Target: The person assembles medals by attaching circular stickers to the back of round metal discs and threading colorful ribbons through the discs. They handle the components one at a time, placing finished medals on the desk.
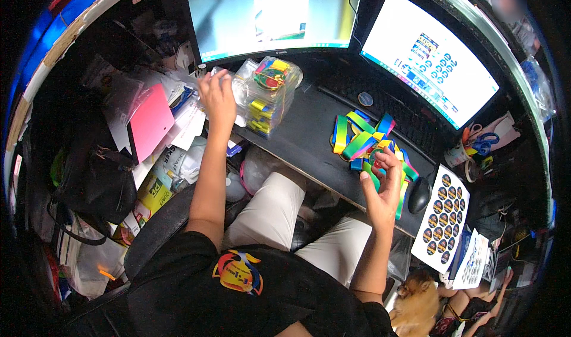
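My left hand [219, 99] is raised at the left end of the black desk [297, 129], its fingers apart and slightly bent. Beside it stands a stack of transparent plastic packs [273, 96], with yellow, blue and red ribbons and a round medal showing inside. Crumpled transparent plastic [239, 93] lies between that hand and the stack. My right hand [383, 188] is over the near side of a loose pile of rainbow-coloured medal ribbons [360, 136]. Its thumb and fingers are spread, with nothing visible between them. A medal [376, 156] partly shows just beyond its fingertips.
Two lit monitors [273, 16] and a dark keyboard [351, 90] line the back. Right of the ribbons are a black mouse [420, 195] and a sheet of round stickers [441, 218]. Papers and a pink sheet [151, 123] crowd the left. A furry brown animal [416, 307] is below right.
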Motion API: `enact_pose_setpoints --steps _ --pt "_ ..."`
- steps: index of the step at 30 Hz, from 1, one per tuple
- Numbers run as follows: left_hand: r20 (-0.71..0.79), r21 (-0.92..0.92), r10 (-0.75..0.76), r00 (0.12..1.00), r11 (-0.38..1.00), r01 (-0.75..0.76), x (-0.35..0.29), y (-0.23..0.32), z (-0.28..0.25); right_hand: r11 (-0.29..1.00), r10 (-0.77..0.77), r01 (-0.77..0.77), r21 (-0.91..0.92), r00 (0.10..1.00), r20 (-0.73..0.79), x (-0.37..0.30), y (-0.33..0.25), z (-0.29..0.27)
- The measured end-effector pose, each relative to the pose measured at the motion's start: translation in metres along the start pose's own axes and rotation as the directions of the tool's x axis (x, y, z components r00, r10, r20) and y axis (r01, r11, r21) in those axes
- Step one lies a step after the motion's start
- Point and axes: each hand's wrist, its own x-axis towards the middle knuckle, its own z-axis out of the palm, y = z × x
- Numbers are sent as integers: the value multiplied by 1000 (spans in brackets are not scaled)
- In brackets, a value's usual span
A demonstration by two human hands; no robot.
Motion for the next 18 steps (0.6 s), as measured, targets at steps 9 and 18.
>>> enact_pose_setpoints --steps 9,18 --pt "-224 -277 -154 962 957 88 -47 -6 -9 990 65 -63 128 998 -8 -5 14 6" --pt "-121 -269 -111 986 960 75 -27 -5 -9 990 99 -98 103 995 -7 -10 12 6"
